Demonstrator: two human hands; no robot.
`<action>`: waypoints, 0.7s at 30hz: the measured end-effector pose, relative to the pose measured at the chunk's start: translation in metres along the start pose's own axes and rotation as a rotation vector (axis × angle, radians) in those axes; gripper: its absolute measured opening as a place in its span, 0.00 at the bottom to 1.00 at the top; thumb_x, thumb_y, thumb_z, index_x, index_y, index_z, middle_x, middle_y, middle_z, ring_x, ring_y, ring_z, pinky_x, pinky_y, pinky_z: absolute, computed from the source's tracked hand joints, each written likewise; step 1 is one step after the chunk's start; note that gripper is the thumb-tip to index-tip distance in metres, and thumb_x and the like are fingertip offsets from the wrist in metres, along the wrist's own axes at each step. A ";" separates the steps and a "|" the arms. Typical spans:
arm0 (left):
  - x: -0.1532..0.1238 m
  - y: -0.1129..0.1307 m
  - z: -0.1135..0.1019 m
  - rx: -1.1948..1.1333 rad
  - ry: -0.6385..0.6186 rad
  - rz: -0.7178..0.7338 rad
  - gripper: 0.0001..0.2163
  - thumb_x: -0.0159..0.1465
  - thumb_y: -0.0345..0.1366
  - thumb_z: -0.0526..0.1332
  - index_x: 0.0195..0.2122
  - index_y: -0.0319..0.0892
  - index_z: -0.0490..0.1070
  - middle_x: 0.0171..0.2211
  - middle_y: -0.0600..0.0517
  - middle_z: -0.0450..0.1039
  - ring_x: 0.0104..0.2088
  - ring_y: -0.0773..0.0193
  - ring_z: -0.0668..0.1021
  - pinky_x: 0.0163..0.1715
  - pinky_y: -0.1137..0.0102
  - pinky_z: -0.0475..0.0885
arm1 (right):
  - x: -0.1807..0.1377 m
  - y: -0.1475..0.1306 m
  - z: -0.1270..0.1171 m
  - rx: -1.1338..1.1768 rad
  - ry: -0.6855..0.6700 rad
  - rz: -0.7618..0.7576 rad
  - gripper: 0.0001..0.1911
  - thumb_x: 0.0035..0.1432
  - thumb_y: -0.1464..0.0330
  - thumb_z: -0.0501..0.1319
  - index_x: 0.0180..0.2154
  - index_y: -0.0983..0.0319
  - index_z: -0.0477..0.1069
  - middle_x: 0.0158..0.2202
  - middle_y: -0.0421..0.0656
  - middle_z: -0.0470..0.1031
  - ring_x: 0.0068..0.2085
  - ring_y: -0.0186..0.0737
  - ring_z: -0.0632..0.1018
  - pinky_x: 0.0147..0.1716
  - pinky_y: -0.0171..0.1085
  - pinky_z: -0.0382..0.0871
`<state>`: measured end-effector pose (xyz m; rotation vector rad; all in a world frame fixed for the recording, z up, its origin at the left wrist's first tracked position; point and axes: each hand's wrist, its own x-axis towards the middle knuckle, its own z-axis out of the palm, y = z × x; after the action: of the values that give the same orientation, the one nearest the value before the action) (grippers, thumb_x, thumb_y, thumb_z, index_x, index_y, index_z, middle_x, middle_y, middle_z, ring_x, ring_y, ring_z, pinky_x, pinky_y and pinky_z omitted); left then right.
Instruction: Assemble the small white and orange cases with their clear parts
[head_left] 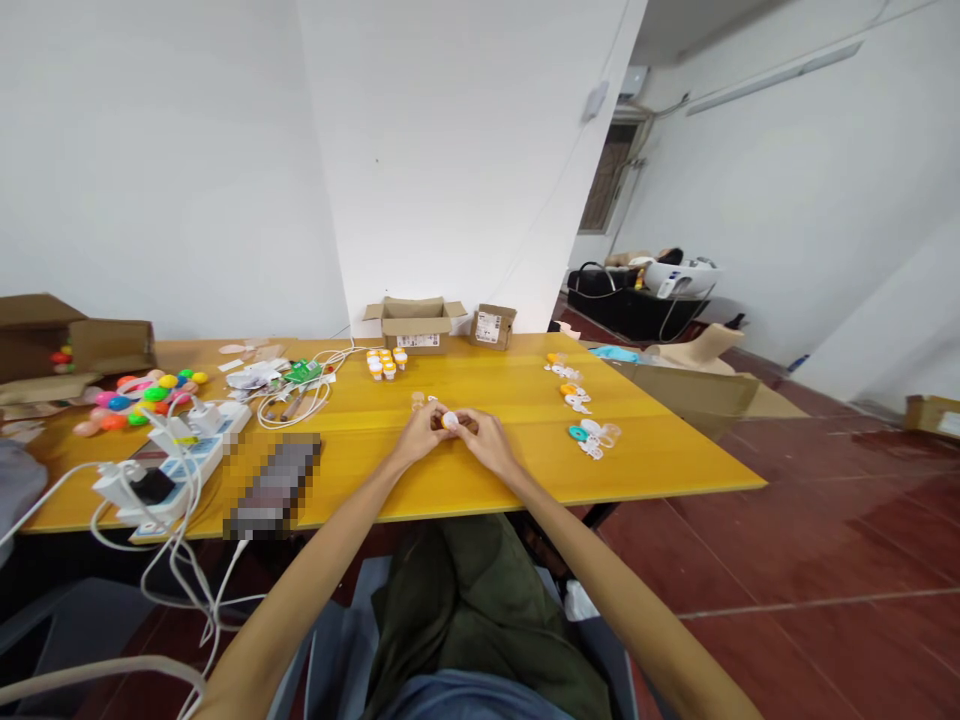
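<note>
Between my fingertips, over the middle of the table (480,480), is a small round plastic part (450,421), white with some orange. My left hand (421,432) is closed on its left side and my right hand (486,440) grips it from the right; the fingers partly cover it. Just behind my left hand lies a small clear plastic piece (417,401). Farther back stands a cluster of small white containers with orange parts (386,362). Along the right side are loose parts in groups: a teal ring (577,433) with white and clear pieces, an orange part (570,390) with white pieces, and another orange one (555,358).
An open cardboard box (415,325) and a smaller carton (493,327) stand at the back wall. On the left are a power strip (199,450) with tangled white cables, a phone (274,485), colourful balls (142,400) and a large box (112,345). Another carton (682,395) is beyond the right edge.
</note>
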<state>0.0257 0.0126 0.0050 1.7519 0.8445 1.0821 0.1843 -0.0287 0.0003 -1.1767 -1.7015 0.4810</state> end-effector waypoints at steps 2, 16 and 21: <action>0.000 0.000 0.000 0.014 -0.008 0.003 0.15 0.49 0.41 0.75 0.31 0.43 0.72 0.27 0.56 0.75 0.31 0.63 0.76 0.35 0.69 0.71 | 0.000 -0.001 0.000 0.000 0.000 0.001 0.15 0.64 0.56 0.60 0.36 0.58 0.80 0.36 0.45 0.84 0.37 0.46 0.83 0.40 0.42 0.77; -0.004 0.009 -0.002 0.141 -0.001 0.056 0.09 0.53 0.33 0.70 0.31 0.45 0.70 0.29 0.55 0.75 0.32 0.62 0.76 0.36 0.68 0.70 | 0.001 -0.002 -0.001 -0.049 -0.002 0.017 0.18 0.63 0.52 0.60 0.32 0.58 0.78 0.32 0.44 0.83 0.33 0.43 0.81 0.36 0.39 0.74; -0.005 0.011 -0.002 0.197 -0.013 0.086 0.07 0.55 0.30 0.66 0.32 0.44 0.70 0.30 0.54 0.76 0.32 0.62 0.77 0.36 0.68 0.71 | 0.001 -0.003 0.000 -0.087 0.006 0.024 0.16 0.63 0.55 0.61 0.30 0.58 0.76 0.31 0.43 0.82 0.33 0.42 0.81 0.35 0.37 0.72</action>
<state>0.0234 0.0052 0.0139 1.9730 0.9003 1.0721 0.1834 -0.0291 0.0031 -1.2607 -1.7190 0.4212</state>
